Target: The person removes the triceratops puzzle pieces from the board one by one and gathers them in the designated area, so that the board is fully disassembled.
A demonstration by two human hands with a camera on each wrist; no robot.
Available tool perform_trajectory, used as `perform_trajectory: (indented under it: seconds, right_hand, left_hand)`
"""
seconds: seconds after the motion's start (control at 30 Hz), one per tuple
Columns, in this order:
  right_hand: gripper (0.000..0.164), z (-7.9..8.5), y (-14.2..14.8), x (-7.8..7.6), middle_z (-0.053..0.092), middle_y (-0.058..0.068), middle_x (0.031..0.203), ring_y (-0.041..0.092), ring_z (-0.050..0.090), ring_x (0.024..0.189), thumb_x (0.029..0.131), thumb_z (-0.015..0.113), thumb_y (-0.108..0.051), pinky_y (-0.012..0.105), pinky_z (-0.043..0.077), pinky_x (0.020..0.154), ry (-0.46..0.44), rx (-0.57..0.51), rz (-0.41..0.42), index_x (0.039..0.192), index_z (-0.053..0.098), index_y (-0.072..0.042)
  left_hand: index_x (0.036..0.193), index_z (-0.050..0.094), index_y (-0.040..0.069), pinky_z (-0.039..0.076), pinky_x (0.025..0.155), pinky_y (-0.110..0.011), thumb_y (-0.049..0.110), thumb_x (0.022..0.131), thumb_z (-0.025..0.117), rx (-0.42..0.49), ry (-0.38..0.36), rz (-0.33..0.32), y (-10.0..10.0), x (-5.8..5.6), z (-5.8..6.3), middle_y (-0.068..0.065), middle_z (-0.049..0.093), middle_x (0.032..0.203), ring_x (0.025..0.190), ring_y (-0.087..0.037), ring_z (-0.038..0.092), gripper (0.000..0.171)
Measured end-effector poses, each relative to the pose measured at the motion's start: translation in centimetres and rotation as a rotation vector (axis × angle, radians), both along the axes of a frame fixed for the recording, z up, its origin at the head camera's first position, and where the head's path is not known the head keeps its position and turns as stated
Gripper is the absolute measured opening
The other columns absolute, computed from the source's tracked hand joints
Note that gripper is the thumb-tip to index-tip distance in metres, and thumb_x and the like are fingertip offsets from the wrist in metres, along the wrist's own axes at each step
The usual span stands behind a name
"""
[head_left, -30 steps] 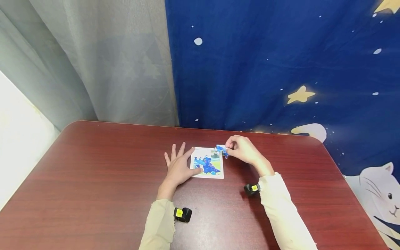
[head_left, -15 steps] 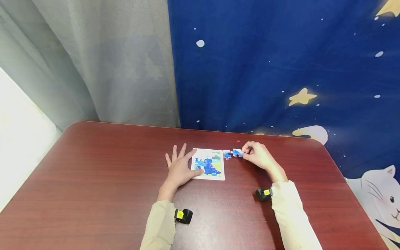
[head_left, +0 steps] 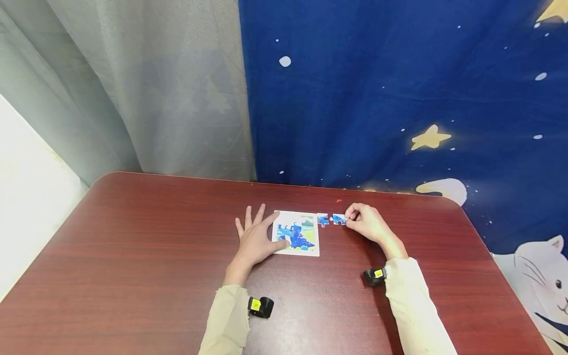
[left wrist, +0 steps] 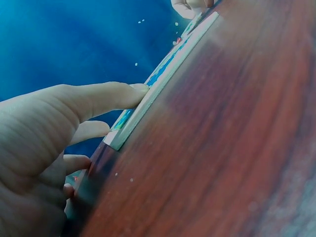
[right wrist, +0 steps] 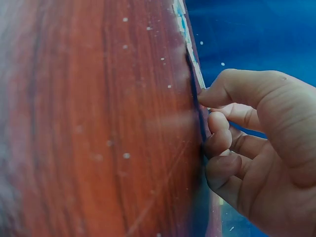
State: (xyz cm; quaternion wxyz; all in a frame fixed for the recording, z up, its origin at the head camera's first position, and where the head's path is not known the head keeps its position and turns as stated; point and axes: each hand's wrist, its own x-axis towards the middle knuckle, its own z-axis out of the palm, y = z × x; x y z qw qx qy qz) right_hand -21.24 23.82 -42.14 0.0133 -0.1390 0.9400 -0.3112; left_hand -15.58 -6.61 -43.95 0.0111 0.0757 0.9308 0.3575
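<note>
A square white-bordered jigsaw board (head_left: 296, 254), partly filled with a blue creature picture, lies flat on the table. My left hand (head_left: 254, 242) rests at its left side with fingers spread. The thumb presses on the board's face near the bottom edge, as the left wrist view also shows. To the right of the board, my right hand (head_left: 370, 224) pinches the right end of a blue-and-white puzzle piece (head_left: 339, 219) between thumb and index finger. Another blue puzzle piece (head_left: 322, 219) lies between that one and the board, close against the board's right edge.
The dark red-brown table (head_left: 155, 256) extends all around, its far edge a short way behind the board. A small red speck (head_left: 339, 200) lies behind the held piece. A grey curtain (head_left: 177, 98) and a blue star-patterned curtain (head_left: 346, 108) hang behind the table.
My right hand has moved right, away from the board's upper right corner, with its piece. The two pieces, overlapping the corner before, now lie side by side with a small gap. My left hand stays.
</note>
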Motion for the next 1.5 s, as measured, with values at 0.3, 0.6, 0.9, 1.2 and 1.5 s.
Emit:
perform_trajectory:
  seconds: [0.3, 0.6, 0.9, 1.2, 1.5]
  right_hand:
    - [0.01, -0.2, -0.3, -0.1, 0.055, 0.003, 0.075, 0.016, 0.048, 0.062, 0.075, 0.067, -0.006, 0.03, 0.042, 0.062, -0.02, 0.008, 0.009, 0.083, 0.061, -0.006]
    - [0.014, -0.3, -0.2, 0.1, 0.055, 0.004, 0.077, 0.015, 0.048, 0.062, 0.074, 0.068, -0.008, 0.029, 0.041, 0.06, 0.019, -0.001, -0.016, 0.085, 0.06, -0.006]
    - [0.015, 0.7, -1.3, 0.7, 0.054, 0.004, 0.078, 0.015, 0.046, 0.057, 0.075, 0.066, -0.005, 0.027, 0.038, 0.055, 0.092, -0.069, -0.02, 0.088, 0.059, -0.008]
    - [0.021, 1.5, -5.1, 1.4, 0.055, 0.0, 0.076, 0.015, 0.049, 0.06, 0.076, 0.068, -0.003, 0.025, 0.04, 0.054, 0.073, -0.146, 0.12, 0.096, 0.063, -0.004]
    - [0.02, 1.2, -8.5, 1.8, 0.054, -0.002, 0.077, 0.011, 0.048, 0.066, 0.08, 0.067, -0.002, 0.026, 0.042, 0.063, -0.033, 0.005, 0.287, 0.1, 0.066, -0.006]
  left_hand:
    - [0.136, 0.05, 0.018, -0.012, 0.101, -0.062, 0.039, 0.068, 0.078, 0.003, 0.003, -0.002, 0.0, 0.0, 0.0, -0.014, 0.02, 0.152, 0.139, -0.037, -0.004, 0.076]
    - [0.136, 0.05, 0.019, -0.011, 0.101, -0.063, 0.04, 0.068, 0.078, 0.002, 0.015, -0.003, 0.0, 0.0, 0.0, -0.015, 0.021, 0.151, 0.139, -0.038, -0.002, 0.076]
    - [0.136, 0.051, 0.018, -0.011, 0.101, -0.063, 0.039, 0.068, 0.078, 0.007, 0.019, -0.006, 0.0, 0.0, -0.1, -0.015, 0.021, 0.151, 0.139, -0.038, -0.002, 0.076]
    - [0.135, 0.051, 0.019, -0.011, 0.101, -0.062, 0.04, 0.068, 0.078, 0.003, 0.016, -0.001, -0.2, -0.1, -0.3, -0.014, 0.021, 0.151, 0.139, -0.038, -0.002, 0.076]
    - [0.137, 0.049, 0.019, -0.012, 0.101, -0.062, 0.041, 0.067, 0.078, -0.011, -0.007, -0.018, -0.1, -0.1, -0.2, -0.014, 0.018, 0.152, 0.139, -0.037, -0.005, 0.078]
